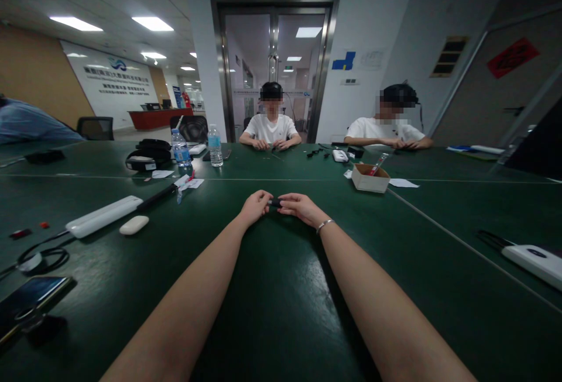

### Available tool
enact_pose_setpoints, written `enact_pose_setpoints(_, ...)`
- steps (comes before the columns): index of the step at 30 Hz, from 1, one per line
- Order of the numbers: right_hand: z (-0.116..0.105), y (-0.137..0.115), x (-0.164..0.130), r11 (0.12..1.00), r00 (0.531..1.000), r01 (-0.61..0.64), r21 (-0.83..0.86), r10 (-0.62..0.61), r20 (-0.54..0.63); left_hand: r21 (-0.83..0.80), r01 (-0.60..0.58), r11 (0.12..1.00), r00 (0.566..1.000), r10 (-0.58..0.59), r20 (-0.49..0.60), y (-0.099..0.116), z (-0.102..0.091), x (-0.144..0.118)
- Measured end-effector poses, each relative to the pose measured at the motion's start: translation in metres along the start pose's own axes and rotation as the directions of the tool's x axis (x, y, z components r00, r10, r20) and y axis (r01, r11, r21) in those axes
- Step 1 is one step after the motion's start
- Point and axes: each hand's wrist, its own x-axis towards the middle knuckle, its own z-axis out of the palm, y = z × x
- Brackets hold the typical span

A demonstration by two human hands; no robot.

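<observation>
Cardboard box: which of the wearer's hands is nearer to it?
Right. The right hand lies left of and below the cardboard box; the left hand is farther left, beyond it.

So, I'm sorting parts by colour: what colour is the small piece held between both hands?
Black, in the head view: the small piece.

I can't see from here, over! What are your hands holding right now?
Left hand and right hand both pinching one small dark object between fingertips, above green table. Too small to identify. Nothing between the hands and it.
</observation>
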Motion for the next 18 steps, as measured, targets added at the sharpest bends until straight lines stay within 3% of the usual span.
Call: enact_pose_setpoints(18, -0.0010, 0.0017, 0.0011, 1.000, 1.000, 0.006, -0.007, -0.006, 0.018, -0.007, 0.014, 1.000, 1.000, -0.014, -0.002, -0.0025, 0.0013, 0.0004)
